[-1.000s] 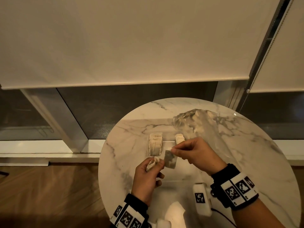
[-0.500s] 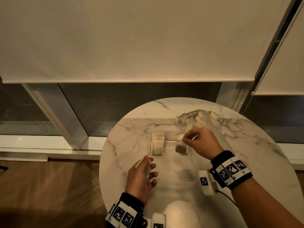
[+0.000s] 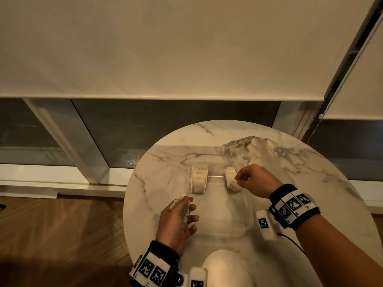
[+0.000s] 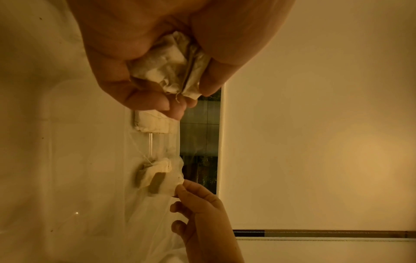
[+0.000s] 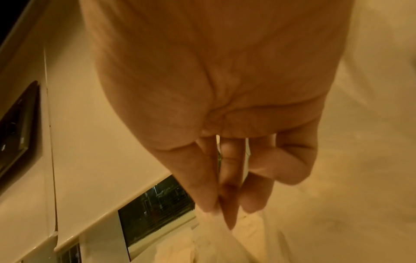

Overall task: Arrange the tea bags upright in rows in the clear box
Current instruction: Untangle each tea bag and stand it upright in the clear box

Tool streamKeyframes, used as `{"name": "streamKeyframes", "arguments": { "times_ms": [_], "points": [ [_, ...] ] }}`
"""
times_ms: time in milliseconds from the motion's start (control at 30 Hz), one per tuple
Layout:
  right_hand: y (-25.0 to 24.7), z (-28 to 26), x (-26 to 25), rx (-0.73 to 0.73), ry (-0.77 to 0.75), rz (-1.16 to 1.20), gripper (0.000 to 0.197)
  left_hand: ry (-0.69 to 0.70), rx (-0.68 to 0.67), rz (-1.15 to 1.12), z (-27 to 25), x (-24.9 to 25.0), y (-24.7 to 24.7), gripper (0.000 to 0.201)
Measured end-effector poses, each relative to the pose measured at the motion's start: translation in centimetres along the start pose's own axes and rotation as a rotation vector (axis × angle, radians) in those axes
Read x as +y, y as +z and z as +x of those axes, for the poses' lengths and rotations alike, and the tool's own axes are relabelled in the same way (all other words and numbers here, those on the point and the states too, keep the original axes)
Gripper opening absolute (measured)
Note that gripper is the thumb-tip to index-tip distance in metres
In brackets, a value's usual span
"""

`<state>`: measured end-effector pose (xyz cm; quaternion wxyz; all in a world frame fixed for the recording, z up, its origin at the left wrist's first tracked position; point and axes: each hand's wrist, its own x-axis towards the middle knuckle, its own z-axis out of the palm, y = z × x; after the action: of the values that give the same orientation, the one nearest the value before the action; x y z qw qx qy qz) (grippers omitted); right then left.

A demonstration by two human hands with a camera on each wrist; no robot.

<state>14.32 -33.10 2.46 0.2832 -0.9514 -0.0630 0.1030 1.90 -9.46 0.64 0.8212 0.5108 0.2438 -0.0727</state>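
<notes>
On the marble table (image 3: 310, 183), the right hand (image 3: 255, 181) pinches a tea bag (image 3: 231, 180) into the clear box (image 3: 247, 206); the left hand (image 3: 176, 222) clutches spare bags (image 4: 171, 65). 2 short rows started, most of the box unfilled.

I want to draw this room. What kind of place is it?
Probably a room in a home or hotel, by a window at night. A small round marble table stands on a wooden floor, and pale roller blinds hang over dark window glass.

Round marble table (image 3: 310, 183); lowered roller blind (image 3: 165, 48); wood floor (image 3: 51, 235).
</notes>
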Motion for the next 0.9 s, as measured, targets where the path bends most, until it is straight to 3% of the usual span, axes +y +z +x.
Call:
{"name": "streamKeyframes", "arguments": {
  "times_ms": [267,500,900],
  "points": [
    [-0.4,1.7,-0.5,-0.196,0.010,-0.129,0.010,-0.006,0.002,0.006,0.1,0.0,-0.1,0.019],
    [0.7,4.1,0.0,-0.160,-0.020,-0.373,0.017,-0.019,0.004,0.010,0.1,0.1,-0.1,0.017],
    [1.4,5.8,0.2,-0.071,0.010,-0.457,0.010,-0.036,0.005,0.005,-0.2,0.6,0.0,0.017]
  ]
}}
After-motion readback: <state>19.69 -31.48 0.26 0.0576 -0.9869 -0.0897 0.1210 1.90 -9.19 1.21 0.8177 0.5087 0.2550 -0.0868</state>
